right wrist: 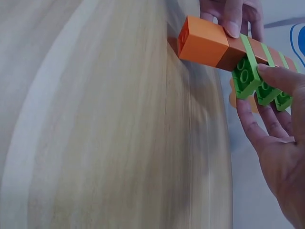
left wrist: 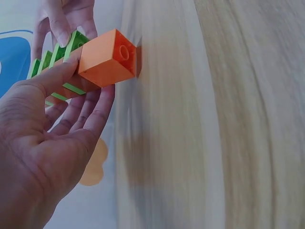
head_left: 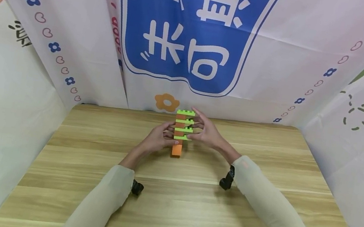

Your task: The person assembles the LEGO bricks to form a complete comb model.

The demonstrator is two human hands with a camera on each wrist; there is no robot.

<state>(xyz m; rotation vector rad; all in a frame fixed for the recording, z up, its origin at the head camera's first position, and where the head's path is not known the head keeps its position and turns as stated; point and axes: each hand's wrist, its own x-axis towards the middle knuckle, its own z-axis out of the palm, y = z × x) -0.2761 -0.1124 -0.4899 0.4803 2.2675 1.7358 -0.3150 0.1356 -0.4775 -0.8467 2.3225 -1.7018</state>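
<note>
A toy building-brick tower point(head_left: 179, 133) is held between both hands near the back of the table. It stacks brown bricks point(right wrist: 232, 52) with several bright green plates point(right wrist: 246, 78) that jut out to one side, and ends in an orange brick point(left wrist: 99, 58) whose hollow underside shows in the left wrist view. My left hand point(head_left: 156, 138) grips the tower from the left, thumb across a brown brick just above the orange one. From the other side my right hand point(head_left: 212, 135) holds the jutting plates, its thumb on the lowest plate and its fingers at the others.
The wood-grain table point(head_left: 166, 214) runs back to a white printed cloth point(head_left: 273, 76) with a blue sign, just behind the tower. Cloth walls point(head_left: 0, 108) rise at both sides. A small black device point(head_left: 227, 178) hangs at the right wrist, another point(head_left: 137, 188) at the left.
</note>
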